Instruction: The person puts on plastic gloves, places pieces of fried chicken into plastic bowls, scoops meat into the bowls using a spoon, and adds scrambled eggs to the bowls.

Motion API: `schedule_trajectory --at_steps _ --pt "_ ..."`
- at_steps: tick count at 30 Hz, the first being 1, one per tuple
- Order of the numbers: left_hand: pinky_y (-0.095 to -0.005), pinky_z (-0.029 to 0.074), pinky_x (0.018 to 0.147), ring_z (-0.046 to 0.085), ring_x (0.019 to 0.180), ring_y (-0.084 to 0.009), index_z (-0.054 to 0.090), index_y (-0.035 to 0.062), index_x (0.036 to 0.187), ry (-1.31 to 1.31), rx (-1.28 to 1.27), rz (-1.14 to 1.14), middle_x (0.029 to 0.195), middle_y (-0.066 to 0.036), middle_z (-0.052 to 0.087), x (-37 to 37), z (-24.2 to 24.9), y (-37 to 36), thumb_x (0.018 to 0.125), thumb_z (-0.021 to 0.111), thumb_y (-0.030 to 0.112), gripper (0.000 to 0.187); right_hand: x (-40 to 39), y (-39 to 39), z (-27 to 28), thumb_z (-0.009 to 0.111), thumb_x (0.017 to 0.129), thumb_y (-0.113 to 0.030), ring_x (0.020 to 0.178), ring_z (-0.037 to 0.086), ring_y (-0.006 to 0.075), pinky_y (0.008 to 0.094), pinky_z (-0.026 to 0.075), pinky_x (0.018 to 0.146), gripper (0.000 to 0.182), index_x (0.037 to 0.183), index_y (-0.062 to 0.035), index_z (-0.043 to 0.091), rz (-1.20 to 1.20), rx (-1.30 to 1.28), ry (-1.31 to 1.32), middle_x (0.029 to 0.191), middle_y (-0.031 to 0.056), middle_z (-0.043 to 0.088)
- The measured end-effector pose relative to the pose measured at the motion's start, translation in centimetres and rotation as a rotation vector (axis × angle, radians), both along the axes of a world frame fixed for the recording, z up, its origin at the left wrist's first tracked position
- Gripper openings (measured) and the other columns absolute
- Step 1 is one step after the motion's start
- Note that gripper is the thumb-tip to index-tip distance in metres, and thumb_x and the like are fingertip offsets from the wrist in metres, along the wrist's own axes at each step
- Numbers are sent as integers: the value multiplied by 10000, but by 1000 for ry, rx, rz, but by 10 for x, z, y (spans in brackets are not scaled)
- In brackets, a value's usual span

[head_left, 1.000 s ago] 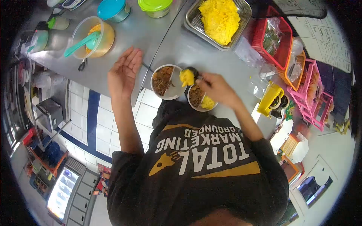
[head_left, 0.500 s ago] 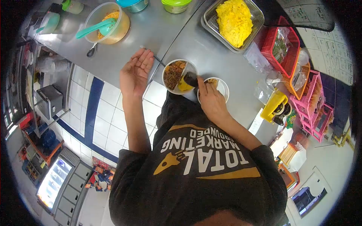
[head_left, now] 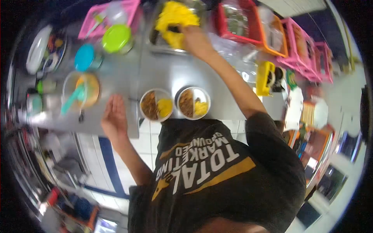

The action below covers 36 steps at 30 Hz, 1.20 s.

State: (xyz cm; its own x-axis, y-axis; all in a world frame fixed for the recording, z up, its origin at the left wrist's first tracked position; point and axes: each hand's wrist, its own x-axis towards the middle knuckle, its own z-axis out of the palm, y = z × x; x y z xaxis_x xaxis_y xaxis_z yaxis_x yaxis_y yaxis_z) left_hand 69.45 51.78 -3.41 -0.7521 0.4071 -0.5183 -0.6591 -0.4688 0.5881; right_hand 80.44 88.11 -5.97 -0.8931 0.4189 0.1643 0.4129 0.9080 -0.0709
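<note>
My right hand [head_left: 193, 38] is closed at the yellow food [head_left: 176, 17] in the metal tray [head_left: 150, 39]; a small dark object [head_left: 174, 28], too blurred to name, shows at its fingertips. Near the counter's front edge, my left hand [head_left: 115, 114] is held palm up, fingers stretched out, with nothing in it. Two round white bowls stand side by side between the hands and my shirt. Both the left bowl [head_left: 142, 110] and the right bowl [head_left: 209, 101] hold brown food and a yellow portion, with a divider between.
To the left stand a tub [head_left: 68, 82] with a teal spoon, a blue-lidded container [head_left: 84, 57], a green-lidded container [head_left: 116, 38] and a pink basket [head_left: 134, 9]. Right of the tray are plastic bags, a red basket [head_left: 254, 23], an orange basket, pink racks and a yellow holder [head_left: 264, 77].
My right hand has moved from the bowls up to the yellow food in the tray. My left hand stays open. The view has shifted, and the bowls now show side by side.
</note>
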Motion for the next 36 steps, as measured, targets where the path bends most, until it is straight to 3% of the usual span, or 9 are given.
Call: schedule_trajectory --at_steps 4,9,16,19,21,23,28,31,36 --pt "-410 402 1071 478 1239 -323 344 -117 1347 -8 135 -131 1326 -259 457 -10 -8 1 940 448 113 479 14 30 -3 609 808 -183 962 590 335 433 479 838 526 1312 -72 509 128 170 239 989 181 617" --pt "-391 454 1022 542 1162 -309 400 -117 1299 9 60 -158 1243 -241 532 -4 -1 8 953 434 98 409 60 109 13 607 829 -288 1025 587 337 429 462 913 446 1225 -82 597 46 -148 155 1167 170 587" --pt "-378 483 986 566 1128 -305 440 -110 1264 14 25 -150 1204 -232 561 26 6 43 955 429 93 369 28 65 -17 554 868 -227 1032 594 304 401 502 859 292 1091 -70 658 298 -335 277 1061 138 626" --pt "-390 494 971 580 1112 -303 457 -92 1259 20 31 -150 1190 -222 576 44 13 60 948 457 111 372 47 97 0 547 870 -226 914 635 306 408 524 777 232 963 -46 659 -38 -192 370 957 114 663" --pt "-384 490 983 570 1138 -306 468 -89 1262 15 65 -163 1210 -221 571 52 11 60 923 477 79 378 62 152 0 536 866 -225 840 657 351 443 538 718 233 921 -36 662 -488 -81 260 914 142 674" --pt "-386 490 983 570 1138 -307 470 -87 1261 30 57 -149 1209 -222 573 60 9 63 924 476 86 378 90 201 -29 536 814 -159 780 685 335 444 556 653 199 883 -38 678 -630 20 99 865 193 672" --pt "-391 489 985 564 1146 -305 465 -83 1266 31 53 -165 1226 -220 561 77 11 86 923 479 113 395 126 232 -48 608 821 -266 884 667 386 460 540 766 279 922 -14 676 -659 -132 -32 940 220 677" --pt "-384 501 977 593 1092 -301 474 -84 1243 27 -35 -160 1174 -214 583 87 20 107 934 497 118 371 159 231 -27 725 733 -205 833 682 322 416 536 752 262 948 -55 706 -609 -346 413 843 160 695" --pt "-378 458 987 558 1138 -301 461 -49 1289 230 -202 -406 1253 -191 539 112 34 158 941 509 191 426 200 244 -31 769 746 -226 784 673 194 326 530 723 300 971 -44 691 -590 -512 662 834 97 699"
